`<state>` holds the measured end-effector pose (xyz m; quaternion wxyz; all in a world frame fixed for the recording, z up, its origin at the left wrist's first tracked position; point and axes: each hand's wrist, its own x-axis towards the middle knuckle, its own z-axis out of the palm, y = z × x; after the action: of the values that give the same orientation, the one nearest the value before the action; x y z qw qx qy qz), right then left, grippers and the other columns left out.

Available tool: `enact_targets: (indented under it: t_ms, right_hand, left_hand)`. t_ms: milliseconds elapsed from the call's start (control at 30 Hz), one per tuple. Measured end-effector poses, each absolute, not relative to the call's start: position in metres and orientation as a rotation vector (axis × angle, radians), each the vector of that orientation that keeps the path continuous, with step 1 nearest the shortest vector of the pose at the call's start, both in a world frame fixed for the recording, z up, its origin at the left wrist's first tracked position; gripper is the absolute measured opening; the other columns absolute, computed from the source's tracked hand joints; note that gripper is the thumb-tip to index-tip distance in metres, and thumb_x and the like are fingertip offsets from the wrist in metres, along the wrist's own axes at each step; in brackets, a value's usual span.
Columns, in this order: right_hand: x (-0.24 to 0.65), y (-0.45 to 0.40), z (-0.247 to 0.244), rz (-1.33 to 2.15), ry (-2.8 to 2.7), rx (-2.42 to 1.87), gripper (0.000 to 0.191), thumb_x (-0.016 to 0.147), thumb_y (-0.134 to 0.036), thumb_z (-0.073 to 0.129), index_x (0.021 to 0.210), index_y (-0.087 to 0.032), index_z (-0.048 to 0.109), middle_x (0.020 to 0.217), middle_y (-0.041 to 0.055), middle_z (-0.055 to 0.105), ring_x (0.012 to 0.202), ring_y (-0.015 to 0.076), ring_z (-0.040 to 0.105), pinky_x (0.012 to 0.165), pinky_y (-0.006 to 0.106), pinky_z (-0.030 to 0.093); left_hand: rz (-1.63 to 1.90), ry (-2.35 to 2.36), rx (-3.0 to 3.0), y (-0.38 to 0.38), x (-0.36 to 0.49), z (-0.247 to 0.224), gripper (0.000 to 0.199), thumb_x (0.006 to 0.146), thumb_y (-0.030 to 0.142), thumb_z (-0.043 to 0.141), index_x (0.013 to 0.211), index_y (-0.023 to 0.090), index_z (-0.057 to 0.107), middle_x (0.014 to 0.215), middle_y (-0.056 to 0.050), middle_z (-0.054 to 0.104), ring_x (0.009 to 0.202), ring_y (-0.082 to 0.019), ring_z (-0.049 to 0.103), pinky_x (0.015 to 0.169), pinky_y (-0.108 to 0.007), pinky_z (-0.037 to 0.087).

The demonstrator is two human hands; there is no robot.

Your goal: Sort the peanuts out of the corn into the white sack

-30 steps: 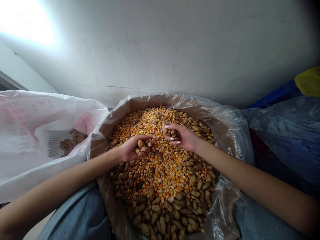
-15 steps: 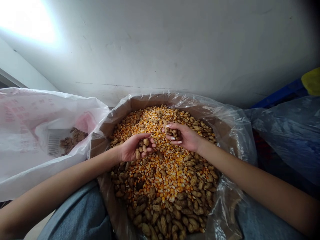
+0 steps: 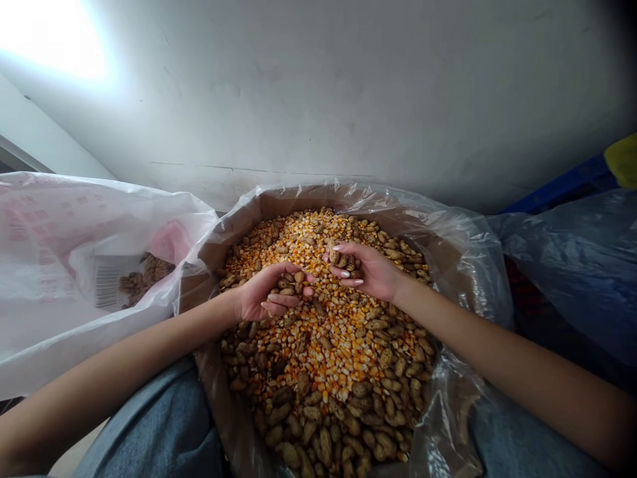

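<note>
Two bare hands reach into a box of mixed corn and peanuts, with sacks and sheeting on either side. Furthest left, a white plastic sack (image 3: 64,232) with pink print sags against the box, a barcode label (image 3: 107,282) on its side and a small heap of unshelled peanuts (image 3: 154,272) inside. Next, the left hand (image 3: 271,295) is cupped and partly closed, its fingers curled around a few peanuts (image 3: 293,282). Beneath it sits a cardboard box (image 3: 213,255), lined with a clear plastic liner (image 3: 452,259) that spills over the rim. The box is filled with dried yellow corn kernels (image 3: 328,332) and peanuts in the shell (image 3: 323,441), the corn thickest in the middle and the shells heaped around it, mostly on the near side. Just right of centre, the right hand (image 3: 371,272) turns palm down, its fingers curled over more peanuts (image 3: 346,262) close above the pile. Denim-covered legs (image 3: 159,425) lie under both forearms. Further right, a blue plastic sheet (image 3: 572,265) bulges beside the box, below a blue edge (image 3: 562,189) and a yellow object (image 3: 623,159) against the white wall (image 3: 318,86).
</note>
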<state>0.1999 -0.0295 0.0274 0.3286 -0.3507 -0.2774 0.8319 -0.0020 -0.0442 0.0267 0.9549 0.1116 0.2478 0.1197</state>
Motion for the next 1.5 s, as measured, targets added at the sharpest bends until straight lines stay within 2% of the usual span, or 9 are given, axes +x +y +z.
enact_targets:
  t_ms: [133, 233, 433, 700, 933, 1133, 1233, 1300, 1500]
  right_hand:
    - [0.199, -0.029, 0.026, 2.176, -0.718, -0.932, 0.009, 0.064, -0.021, 0.057, 0.070, -0.017, 0.051, 0.069, -0.0007, 0.054, 0.046, 0.0053, 0.041, 0.030, 0.014, 0.020]
    - [0.199, -0.030, 0.026, 2.181, -0.717, -0.926, 0.009, 0.065, -0.021, 0.057, 0.070, -0.017, 0.051, 0.069, -0.0007, 0.054, 0.046, 0.0054, 0.042, 0.030, 0.014, 0.020]
    - [0.199, -0.031, 0.026, 2.182, -0.713, -0.919, 0.008, 0.065, -0.020, 0.056, 0.069, -0.016, 0.051, 0.068, -0.0002, 0.054, 0.046, 0.0051, 0.042, 0.030, 0.013, 0.021]
    - [0.199, -0.030, 0.026, 2.191, -0.705, -0.900, 0.008, 0.066, -0.019, 0.055, 0.069, -0.016, 0.049, 0.060, -0.0015, 0.049, 0.046, 0.0060, 0.042, 0.030, 0.012, 0.023]
    - [0.199, -0.031, 0.028, 2.249, -0.736, -0.788, 0.011, 0.067, -0.017, 0.051, 0.078, -0.018, 0.051, 0.063, -0.0018, 0.051, 0.043, 0.0049, 0.041, 0.028, 0.011, 0.023]
    - [0.201, -0.029, 0.030, 2.250, -0.708, -0.749, 0.012, 0.071, -0.023, 0.049, 0.082, -0.018, 0.051, 0.064, -0.0018, 0.052, 0.040, 0.0041, 0.041, 0.026, 0.010, 0.023]
    - [0.202, -0.029, 0.029, 2.229, -0.684, -0.767, 0.010, 0.071, -0.026, 0.052, 0.077, -0.018, 0.049, 0.061, -0.0035, 0.050, 0.039, 0.0026, 0.039, 0.026, 0.008, 0.021]
    - [0.202, -0.030, 0.028, 2.229, -0.695, -0.777, 0.010, 0.070, -0.025, 0.054, 0.074, -0.017, 0.048, 0.062, -0.0039, 0.049, 0.039, 0.0021, 0.039, 0.026, 0.008, 0.020]
    - [0.206, -0.028, 0.035, 1.982, -1.080, -0.933, 0.012, 0.067, -0.026, 0.055, 0.075, -0.020, 0.049, 0.071, -0.0042, 0.053, 0.039, 0.0023, 0.038, 0.027, 0.012, 0.019]
  left_hand:
    - [0.232, 0.513, 0.250, -0.045, -0.002, 0.029, 0.020, 0.076, 0.024, 0.037, 0.079, 0.010, 0.051, 0.086, -0.009, 0.057, 0.036, -0.002, 0.035, 0.023, -0.009, 0.021]
    - [0.222, 0.520, 0.251, -0.045, -0.001, 0.030, 0.018, 0.074, 0.024, 0.038, 0.072, 0.010, 0.050, 0.078, -0.007, 0.056, 0.038, -0.003, 0.038, 0.022, -0.009, 0.020]
    - [0.216, 0.481, 0.252, -0.046, -0.001, 0.031, 0.022, 0.077, 0.027, 0.035, 0.071, 0.011, 0.048, 0.064, -0.001, 0.049, 0.029, 0.000, 0.026, 0.021, -0.009, 0.012]
    - [0.213, 0.487, 0.272, -0.045, -0.003, 0.032, 0.019, 0.077, 0.027, 0.036, 0.069, 0.013, 0.045, 0.049, 0.005, 0.035, 0.029, -0.001, 0.022, 0.023, -0.009, 0.013]
    - [0.388, 0.552, 0.497, -0.046, -0.002, 0.032, 0.006, 0.069, 0.016, 0.038, 0.068, 0.014, 0.043, 0.059, 0.004, 0.042, 0.028, 0.000, 0.023, 0.023, -0.012, 0.012]
    - [0.435, 0.874, 1.175, -0.052, 0.000, 0.038, 0.016, 0.077, 0.026, 0.041, 0.080, 0.014, 0.050, 0.057, 0.005, 0.041, 0.034, -0.001, 0.028, 0.029, -0.014, 0.019]
    - [0.370, 0.926, 1.766, -0.056, 0.001, 0.043, 0.023, 0.080, 0.034, 0.040, 0.086, 0.015, 0.053, 0.068, 0.001, 0.050, 0.052, -0.005, 0.045, 0.045, -0.016, 0.035]
    - [0.264, 0.883, 2.234, -0.060, 0.003, 0.042, 0.026, 0.082, 0.034, 0.037, 0.093, 0.018, 0.054, 0.081, -0.001, 0.055, 0.066, -0.009, 0.051, 0.057, -0.019, 0.040]
    - [-0.241, 0.705, 3.010, -0.069, 0.013, 0.032, 0.028, 0.085, 0.022, 0.028, 0.109, 0.021, 0.044, 0.090, -0.006, 0.051, 0.062, -0.010, 0.053, 0.049, -0.021, 0.039]
